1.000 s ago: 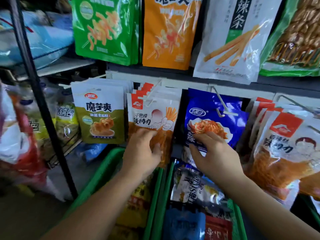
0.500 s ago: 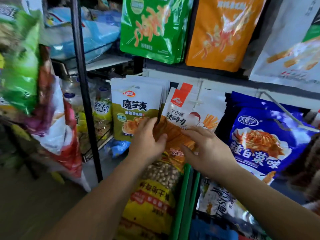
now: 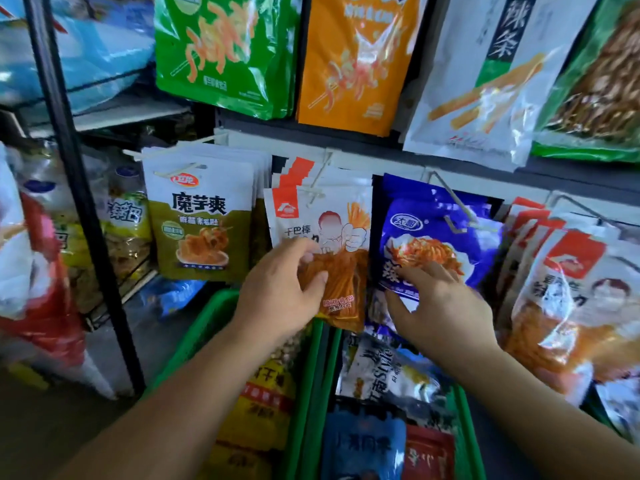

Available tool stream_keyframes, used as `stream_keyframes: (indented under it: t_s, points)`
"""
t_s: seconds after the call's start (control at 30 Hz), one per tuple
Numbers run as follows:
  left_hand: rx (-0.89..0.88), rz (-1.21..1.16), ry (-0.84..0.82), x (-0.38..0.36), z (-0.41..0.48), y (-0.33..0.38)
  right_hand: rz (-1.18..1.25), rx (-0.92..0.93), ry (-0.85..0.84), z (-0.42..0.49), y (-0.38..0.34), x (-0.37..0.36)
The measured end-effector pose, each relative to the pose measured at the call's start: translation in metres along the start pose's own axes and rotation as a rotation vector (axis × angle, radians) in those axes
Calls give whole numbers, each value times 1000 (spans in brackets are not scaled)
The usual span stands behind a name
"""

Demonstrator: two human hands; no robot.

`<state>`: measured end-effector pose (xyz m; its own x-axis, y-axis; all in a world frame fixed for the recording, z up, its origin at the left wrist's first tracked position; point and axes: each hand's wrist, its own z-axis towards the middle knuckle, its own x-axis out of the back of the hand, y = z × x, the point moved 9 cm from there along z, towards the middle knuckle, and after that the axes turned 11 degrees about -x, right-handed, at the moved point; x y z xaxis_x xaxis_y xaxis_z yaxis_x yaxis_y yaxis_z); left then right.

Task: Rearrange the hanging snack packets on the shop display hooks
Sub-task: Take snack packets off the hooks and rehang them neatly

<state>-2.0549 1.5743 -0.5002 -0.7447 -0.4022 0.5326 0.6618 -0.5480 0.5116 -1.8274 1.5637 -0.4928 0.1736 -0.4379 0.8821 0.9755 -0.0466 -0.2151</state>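
Left hand (image 3: 282, 289) pinching the lower part of the front white-and-orange packet (image 3: 329, 251), thumb on the front, packet on its hook (image 3: 317, 188) between the olive packets (image 3: 201, 220) and the blue packet (image 3: 433, 233). Right hand (image 3: 440, 306) spread flat, fingers loose, resting on the blue packet's bottom edge, holding nothing. Green baskets (image 3: 311, 375) of more snacks underneath
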Motion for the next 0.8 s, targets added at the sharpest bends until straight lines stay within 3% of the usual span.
stream_keyframes:
  t_s: [0.1, 0.47, 0.67, 0.8]
  points:
    - [-30, 0, -160, -34, -1, 20, 72, -5, -132, -4, 17, 1]
    - [-173, -149, -437, -122, 0, 101, 276, -144, -147, -17, 91, 50]
    - [-189, -115, -377, -142, 6, 135, 159, -345, -68, -24, 168, 65]
    - [-171, -197, -471, -166, -1, 154, 307, -349, -156, -34, 192, 57]
